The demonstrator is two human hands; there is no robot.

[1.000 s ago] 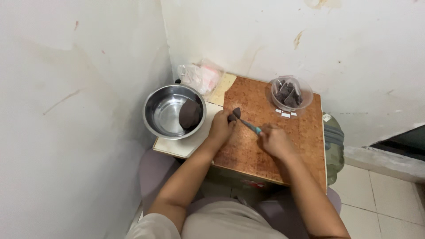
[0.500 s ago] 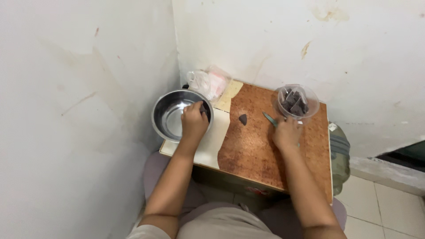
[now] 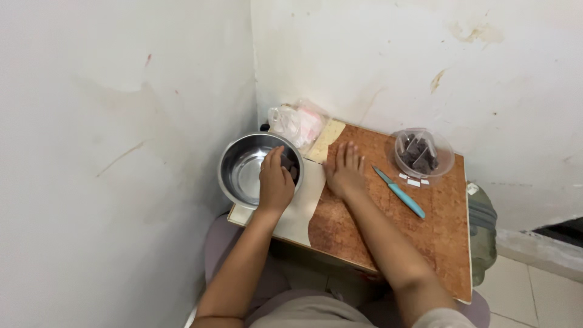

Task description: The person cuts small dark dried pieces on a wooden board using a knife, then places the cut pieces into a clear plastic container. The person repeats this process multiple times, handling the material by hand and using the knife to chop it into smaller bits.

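My left hand [image 3: 275, 184] reaches into a steel bowl [image 3: 242, 173] at the table's left, its fingers curled over a dark brown chunk [image 3: 291, 167] by the bowl's right wall. Flat on the cork board [image 3: 388, 228] lies my right hand [image 3: 344, 171], fingers spread and palm down, near the board's left edge. Whatever is under that palm is hidden. A knife with a teal handle [image 3: 401, 193] rests loose on the board to the right of that hand. Behind the knife stands a clear plastic bowl [image 3: 423, 153] holding several dark chunks.
A crumpled plastic bag [image 3: 297, 120] sits in the wall corner behind the steel bowl. Small white scraps [image 3: 413, 180] lie beside the clear bowl. White walls close off the left and back. A grey-green bag [image 3: 484, 228] hangs off the table's right side, over a tiled floor.
My right hand has let go of the knife, which now lies on the board, and moved left to lie flat where the small dark piece was. My left hand stays in the steel bowl.
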